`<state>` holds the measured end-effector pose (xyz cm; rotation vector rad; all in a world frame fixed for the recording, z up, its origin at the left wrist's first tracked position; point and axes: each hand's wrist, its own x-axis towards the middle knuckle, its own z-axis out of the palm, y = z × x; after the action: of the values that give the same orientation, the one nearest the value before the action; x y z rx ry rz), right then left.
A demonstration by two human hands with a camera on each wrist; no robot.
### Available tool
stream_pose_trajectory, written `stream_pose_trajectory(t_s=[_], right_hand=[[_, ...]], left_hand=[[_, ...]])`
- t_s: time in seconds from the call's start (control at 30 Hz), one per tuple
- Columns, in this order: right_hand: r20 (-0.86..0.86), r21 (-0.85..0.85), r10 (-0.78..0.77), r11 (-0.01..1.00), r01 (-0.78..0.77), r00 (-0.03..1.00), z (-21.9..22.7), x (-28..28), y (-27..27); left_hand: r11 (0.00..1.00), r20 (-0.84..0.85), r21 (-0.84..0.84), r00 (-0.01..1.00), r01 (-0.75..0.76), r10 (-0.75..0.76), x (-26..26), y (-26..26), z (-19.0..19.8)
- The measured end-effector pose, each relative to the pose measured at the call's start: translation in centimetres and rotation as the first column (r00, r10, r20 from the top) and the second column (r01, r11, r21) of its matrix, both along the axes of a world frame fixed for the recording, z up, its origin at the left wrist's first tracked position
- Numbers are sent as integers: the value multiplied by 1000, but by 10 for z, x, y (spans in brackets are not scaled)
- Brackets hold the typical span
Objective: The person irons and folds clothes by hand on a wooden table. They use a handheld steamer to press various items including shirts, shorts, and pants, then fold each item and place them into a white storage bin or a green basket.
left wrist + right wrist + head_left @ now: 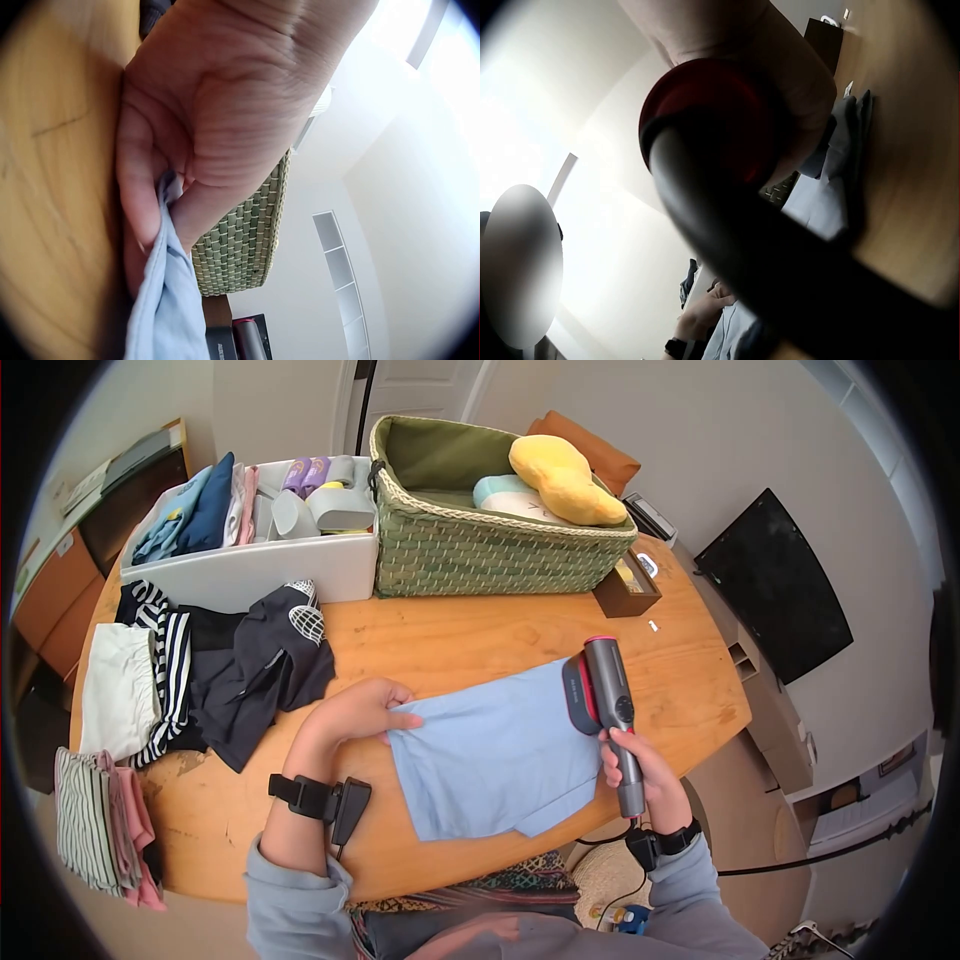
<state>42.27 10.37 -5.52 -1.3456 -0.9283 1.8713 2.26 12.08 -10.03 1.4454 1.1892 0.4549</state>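
Note:
A light blue cloth garment (490, 750) lies on the wooden table. The left hand (368, 710) pinches its upper left corner between thumb and fingers; in the left wrist view the hand (202, 112) holds the bunched edge of the blue cloth (169, 300). The right hand (645, 765) grips the handle of a grey and red handheld steamer (608, 685), whose head rests against the garment's right end. In the right wrist view, the right hand (780, 82) is wrapped round the handle, with its red base and black cord (727, 225) close to the camera.
A white bin (270, 575) of folded clothes and a green woven basket (490, 560) with plush toys stand at the back. Dark clothes (260, 660), white shorts (120, 685) and a folded stack (100, 820) lie left. A small brown box (628, 595) sits by the basket.

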Motion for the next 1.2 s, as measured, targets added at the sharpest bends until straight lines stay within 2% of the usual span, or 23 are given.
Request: stream_pose_trajectory(t_s=[0.17, 0.3, 0.4, 0.43, 0.5, 0.53, 0.57, 0.63, 0.67, 0.73, 0.87, 1.07, 1.2], right_hand=[[-21, 14, -82, 996, 82, 996, 6, 2, 0], [36, 34, -150, 988, 149, 988, 16, -11, -16], [-2, 37, -6, 999, 6, 1000, 28, -34, -38], [-10, 28, -10, 1000, 10, 1000, 30, -43, -45], [-30, -12, 164, 986, -164, 986, 38, -65, -57], [-31, -84, 253, 963, -255, 967, 39, -72, -58], [-36, -85, 253, 963, -255, 967, 35, -78, -59], [-92, -211, 407, 884, -417, 909, 23, -91, -62], [-93, -215, 410, 882, -420, 907, 15, -96, -65], [-123, -172, 510, 834, -525, 851, -1, -101, -70], [-254, -221, 441, 840, -495, 861, -4, -96, -65], [-206, -171, 450, 858, -485, 869, 3, -95, -70], [-108, -182, 391, 896, -405, 914, 9, -83, -73]], left_hand=[[1000, 42, 19, 999, -23, 22, 1, -2, 5], [999, 55, -17, 997, -46, 47, 1, -3, 6], [998, 28, -60, 999, 25, -23, -1, -1, 5], [998, 30, -38, 998, 47, -46, 0, -3, 8], [997, 25, -19, 997, 72, -71, 0, -4, 10], [997, 50, 2, 996, 78, -78, 0, -4, 10], [996, 77, 24, 993, 83, -84, -1, -5, 10], [994, 51, 30, 993, 101, -103, -3, -1, 3], [992, 28, 36, 992, 121, -122, -4, -1, 0], [992, 37, 31, 992, 122, -123, -6, 0, -1], [994, 44, 7, 993, 109, -109, -4, -1, 5], [995, 73, 3, 992, 104, -104, -2, -3, 10], [993, 97, -9, 989, 116, -114, -4, -1, 2]])
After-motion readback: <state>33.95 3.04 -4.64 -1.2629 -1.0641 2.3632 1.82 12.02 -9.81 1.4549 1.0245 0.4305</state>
